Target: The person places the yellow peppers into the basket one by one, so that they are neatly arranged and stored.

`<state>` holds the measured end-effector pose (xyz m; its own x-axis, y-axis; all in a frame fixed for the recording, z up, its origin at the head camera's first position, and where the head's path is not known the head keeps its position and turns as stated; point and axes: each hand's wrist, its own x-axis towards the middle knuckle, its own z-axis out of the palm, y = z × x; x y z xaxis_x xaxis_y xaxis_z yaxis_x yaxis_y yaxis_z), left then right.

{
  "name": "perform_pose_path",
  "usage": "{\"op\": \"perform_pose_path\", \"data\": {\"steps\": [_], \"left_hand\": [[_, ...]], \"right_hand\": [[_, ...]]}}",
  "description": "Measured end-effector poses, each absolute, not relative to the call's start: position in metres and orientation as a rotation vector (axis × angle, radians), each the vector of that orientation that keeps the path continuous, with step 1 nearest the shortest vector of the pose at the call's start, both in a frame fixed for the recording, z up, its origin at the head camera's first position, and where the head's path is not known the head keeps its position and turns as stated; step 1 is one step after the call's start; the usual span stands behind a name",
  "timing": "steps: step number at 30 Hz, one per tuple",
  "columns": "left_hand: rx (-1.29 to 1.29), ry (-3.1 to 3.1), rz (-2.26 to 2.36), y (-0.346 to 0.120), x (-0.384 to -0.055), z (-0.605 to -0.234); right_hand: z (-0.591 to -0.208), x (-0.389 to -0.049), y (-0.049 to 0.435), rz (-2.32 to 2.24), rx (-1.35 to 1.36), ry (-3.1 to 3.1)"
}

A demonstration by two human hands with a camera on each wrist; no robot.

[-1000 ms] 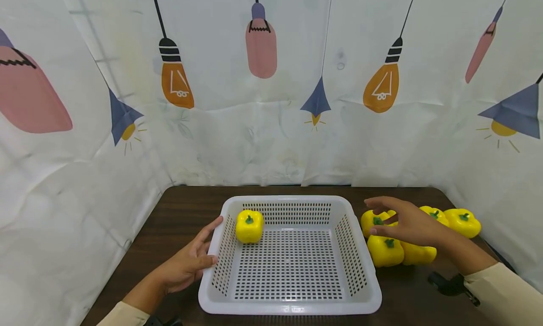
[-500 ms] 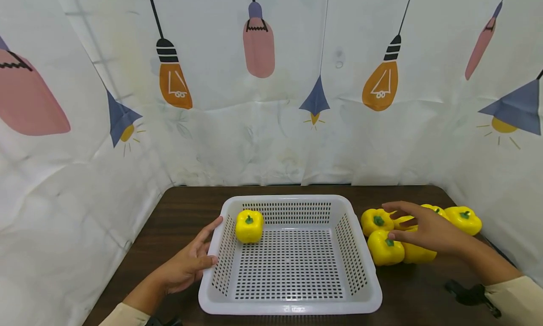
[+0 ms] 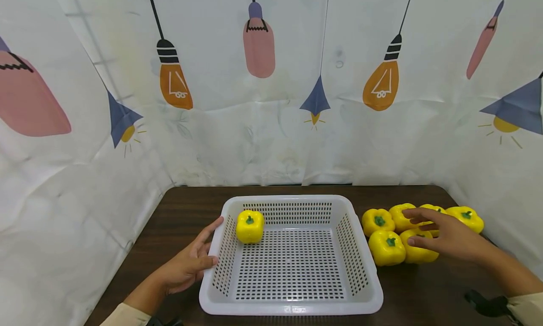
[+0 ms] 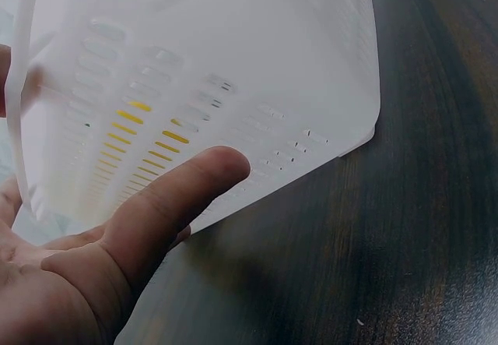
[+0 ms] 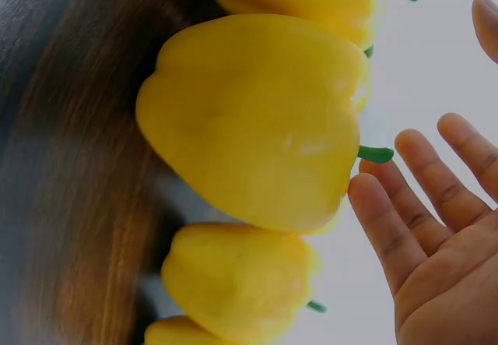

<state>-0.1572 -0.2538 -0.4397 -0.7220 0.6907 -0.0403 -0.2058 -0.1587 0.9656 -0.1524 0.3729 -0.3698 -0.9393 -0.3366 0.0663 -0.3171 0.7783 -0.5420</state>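
Observation:
A white perforated plastic basket (image 3: 288, 264) stands in the middle with one yellow bell pepper (image 3: 250, 227) at its far left corner. My left hand (image 3: 188, 262) holds the basket's left side, fingertips at the rim and other fingers along the outer wall, as the left wrist view shows. To the right of the basket, several yellow bell peppers (image 3: 387, 248) with green stems sit close together. Above this group is my right hand (image 3: 445, 234), fingers apart and nothing held. In the right wrist view its fingertips (image 5: 367, 193) come right beside the stem of a large pepper (image 5: 257, 119).
The dark wood-grain table (image 3: 186, 206) carries everything. A white curtain (image 3: 280, 142) printed with lamps and bulbs hangs behind it and along both sides. The basket's right rim stands close to the nearest peppers.
My right hand has drawn back to the right across the pepper group, uncovering the peppers nearest the basket. The left hand, the basket and the pepper inside have stayed in place.

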Motion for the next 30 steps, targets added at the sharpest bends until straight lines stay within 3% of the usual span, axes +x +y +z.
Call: {"op": "perform_pose_path", "data": {"steps": [30], "left_hand": [[0.558,1.510,1.940,-0.254,-0.157,-0.440]], "right_hand": [[-0.391,-0.147,0.414,-0.906,-0.512,2.834]]}}
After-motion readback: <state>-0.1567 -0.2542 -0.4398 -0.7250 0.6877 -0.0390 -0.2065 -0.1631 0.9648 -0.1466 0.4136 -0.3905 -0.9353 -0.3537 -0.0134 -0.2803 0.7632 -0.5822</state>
